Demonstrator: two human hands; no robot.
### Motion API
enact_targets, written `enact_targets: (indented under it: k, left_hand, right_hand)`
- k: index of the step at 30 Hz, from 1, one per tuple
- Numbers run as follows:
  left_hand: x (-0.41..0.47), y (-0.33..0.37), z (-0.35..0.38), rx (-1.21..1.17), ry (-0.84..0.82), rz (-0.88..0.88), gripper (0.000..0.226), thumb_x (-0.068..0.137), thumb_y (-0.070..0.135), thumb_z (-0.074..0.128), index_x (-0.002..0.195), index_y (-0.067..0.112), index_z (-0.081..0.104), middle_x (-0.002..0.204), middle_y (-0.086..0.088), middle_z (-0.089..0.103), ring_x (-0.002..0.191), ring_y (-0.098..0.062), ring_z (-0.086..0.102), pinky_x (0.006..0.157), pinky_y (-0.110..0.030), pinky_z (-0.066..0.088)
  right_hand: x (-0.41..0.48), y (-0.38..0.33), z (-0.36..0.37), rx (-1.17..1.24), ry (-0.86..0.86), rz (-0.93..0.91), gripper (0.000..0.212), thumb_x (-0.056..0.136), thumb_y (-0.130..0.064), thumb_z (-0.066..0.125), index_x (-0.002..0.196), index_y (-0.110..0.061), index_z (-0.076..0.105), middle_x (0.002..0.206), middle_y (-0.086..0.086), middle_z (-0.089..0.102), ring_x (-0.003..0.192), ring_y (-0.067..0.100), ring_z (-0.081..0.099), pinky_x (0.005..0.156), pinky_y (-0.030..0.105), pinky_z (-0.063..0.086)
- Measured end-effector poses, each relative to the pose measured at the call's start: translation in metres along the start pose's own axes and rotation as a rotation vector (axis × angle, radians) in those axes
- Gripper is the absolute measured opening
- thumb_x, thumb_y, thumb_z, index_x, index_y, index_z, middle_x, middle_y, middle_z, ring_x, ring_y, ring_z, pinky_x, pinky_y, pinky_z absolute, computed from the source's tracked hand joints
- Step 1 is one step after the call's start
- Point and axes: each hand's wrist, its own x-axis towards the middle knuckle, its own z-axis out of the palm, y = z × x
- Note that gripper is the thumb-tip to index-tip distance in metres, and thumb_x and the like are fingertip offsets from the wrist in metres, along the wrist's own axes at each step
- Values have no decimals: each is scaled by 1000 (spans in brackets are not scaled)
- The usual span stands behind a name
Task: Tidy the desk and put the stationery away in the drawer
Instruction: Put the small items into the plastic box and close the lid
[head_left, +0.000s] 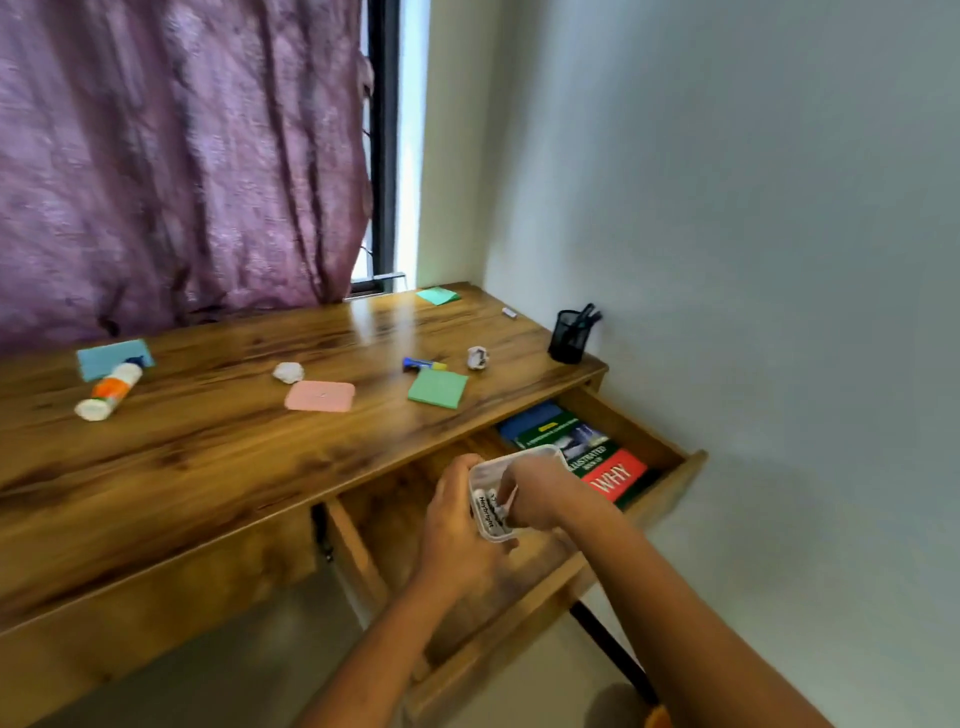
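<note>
White tub is sitting over the open drawer, and we are gripping it from both sides. Our left hand is wrapping the tub's left wall, fingers curled shut on it. Our right hand is reaching into the tub from the right, fingertips pinching together around the markers inside; we cannot tell if they are actually lifting one. Markers are lying white with black print, partly hidden by the fingers.

Books are lying stacked in the drawer's right end, just beside the tub; the top one is showing a red patch reading WHY.

On the desk above the drawer we are seeing loose items: green pad near the edge, blue-and-yellow pen just behind it, a paper ball to its right, pink pad, a second paper ball just behind that, glue bottle lying on its side at far left, its tip over a blue pad. Another green pad is lying at the back by the window. Black mesh cup is standing at the right corner against the wall, holding dark pens. Purple curtain is hanging behind the desk.
</note>
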Motion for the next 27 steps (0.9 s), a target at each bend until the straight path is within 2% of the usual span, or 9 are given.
enact_targets:
  k: [2, 4, 8, 12, 16, 19, 23, 27]
  left_hand:
    - [3, 11, 27, -28, 4, 10, 83, 55, 31, 90, 119, 37, 38, 111, 14, 53, 96, 4, 57, 64, -3, 47]
    - [8, 21, 50, -28, -5, 30, 86, 54, 32, 90, 123, 34, 38, 113, 13, 53, 97, 5, 56, 66, -3, 48]
    - [22, 29, 78, 58, -39, 74, 88, 54, 45, 85, 126, 33, 36, 122, 12, 51, 108, -5, 56, 78, -21, 57]
    - [45, 24, 93, 171, -34, 81, 90, 56, 37, 88, 128, 35, 33, 127, 11, 49, 112, -9, 54, 76, -20, 56]
    - [74, 13, 114, 124, -63, 77, 88, 59, 35, 88, 128, 38, 34, 125, 14, 46, 111, -9, 55, 72, -16, 56]
    - [101, 6, 131, 81, -47, 69, 85, 56, 38, 88, 126, 31, 39, 118, 12, 50, 105, -7, 56, 73, -19, 55]
    - [148, -7, 147, 40, -6, 63, 77, 52, 39, 88, 116, 22, 48, 107, 7, 55, 96, -10, 59, 69, -17, 49]
    - [195, -20, 151, -13, 52, 8, 74, 49, 34, 90, 108, 26, 47, 104, 5, 59, 92, -9, 61, 70, -29, 54]
  right_hand:
    - [-2, 30, -2, 62, -23, -12, 31, 90, -15, 60, 121, -20, 64, 121, 6, 63, 112, 22, 57, 99, 29, 44]
    - [-5, 53, -3, 94, 9, 7, 26, 90, -17, 60, 115, -18, 66, 117, 6, 64, 108, 21, 59, 98, 30, 46]
    - [3, 79, 9, 104, 150, 103, 22, 89, -24, 59, 105, -10, 64, 102, 7, 68, 96, 20, 63, 88, 31, 48]
    - [29, 102, 15, 218, 133, 141, 17, 87, -22, 60, 97, -9, 63, 93, 7, 66, 90, 21, 65, 85, 32, 53]
    - [66, 129, 16, 277, 117, 198, 22, 91, -15, 56, 109, -5, 63, 106, 11, 66, 97, 23, 64, 88, 32, 53]
    - [99, 151, 7, 285, 47, 285, 32, 91, -16, 58, 120, -1, 58, 119, 11, 62, 109, 23, 60, 92, 29, 47]
    - [136, 170, -8, 220, 93, 173, 26, 90, -8, 54, 113, 3, 60, 114, 20, 62, 107, 34, 59, 86, 36, 47]
    - [184, 177, -32, 219, 48, 204, 35, 93, -10, 55, 128, -4, 55, 128, 13, 58, 118, 26, 56, 95, 30, 44]
